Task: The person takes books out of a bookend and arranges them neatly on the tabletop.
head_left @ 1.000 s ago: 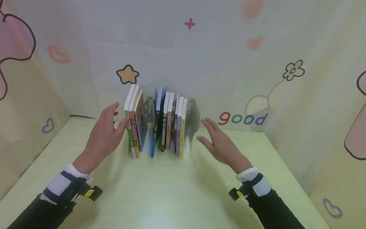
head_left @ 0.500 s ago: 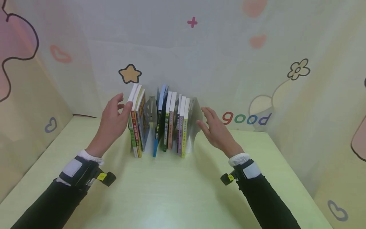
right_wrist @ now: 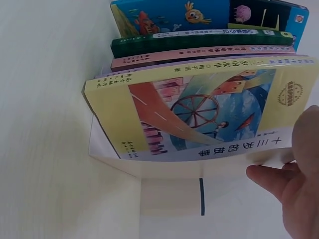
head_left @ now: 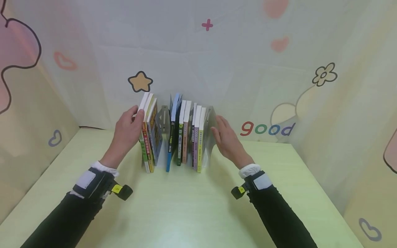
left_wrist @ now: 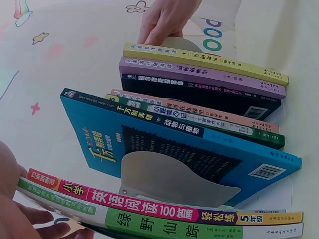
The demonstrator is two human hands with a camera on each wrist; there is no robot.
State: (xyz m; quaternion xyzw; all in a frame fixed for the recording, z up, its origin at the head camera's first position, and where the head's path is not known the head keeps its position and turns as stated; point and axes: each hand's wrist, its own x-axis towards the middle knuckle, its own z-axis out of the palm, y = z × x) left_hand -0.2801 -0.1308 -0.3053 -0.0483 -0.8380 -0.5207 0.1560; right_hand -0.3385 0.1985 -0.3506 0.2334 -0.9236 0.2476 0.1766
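Head view: row of books (head_left: 173, 132) upright near back edge of counter (head_left: 186, 206), between metal bookends. Left hand (head_left: 128, 129) at left end of row, thumb and fingers (head_left: 134, 111) curled round top of outermost book. Right hand (head_left: 224, 136) flat, fingers straight, against right bookend (head_left: 210, 132). Judgement: both ends contacted; row not yet pressed together, gap remains beside inner bookend (head_left: 162, 119).

A child's study corner or classroom nook: a pale green bench (head_left: 186, 213) walled by pastel cartoon backdrops (head_left: 279, 86) with stars, hearts and "good", holding upright schoolbooks (head_left: 173, 134) in metal bookends (head_left: 162, 119).
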